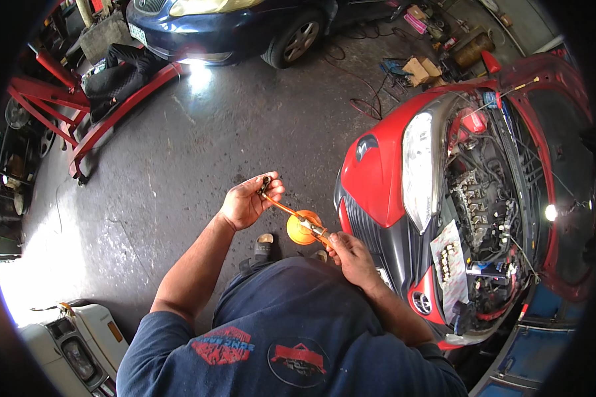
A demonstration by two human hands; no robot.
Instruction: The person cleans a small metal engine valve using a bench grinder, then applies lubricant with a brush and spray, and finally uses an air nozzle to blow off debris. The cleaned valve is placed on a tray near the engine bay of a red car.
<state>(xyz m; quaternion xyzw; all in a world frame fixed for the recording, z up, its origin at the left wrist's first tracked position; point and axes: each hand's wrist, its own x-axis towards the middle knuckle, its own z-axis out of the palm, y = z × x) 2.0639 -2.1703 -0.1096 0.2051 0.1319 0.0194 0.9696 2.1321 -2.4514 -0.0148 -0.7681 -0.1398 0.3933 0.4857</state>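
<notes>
In front of my belly, my right hand [354, 257] is closed round the handle end of an orange pump oil can [298, 233], with a round body and a metal pump on top. Its thin orange spout points up and left to my left hand [248, 202]. There the fingers are curled round a small dark metal part [265, 184], whose exact kind I cannot make out. The spout's tip meets or nearly meets this part.
To my right stands a red car [384, 169] with its hood [569, 165] raised, its engine [473, 205] exposed. Small metal parts lie on a paper sheet [455, 291] at its front. A red lift arm [122, 119], a dark blue car [238, 33] and a white vehicle [79, 344] stand around.
</notes>
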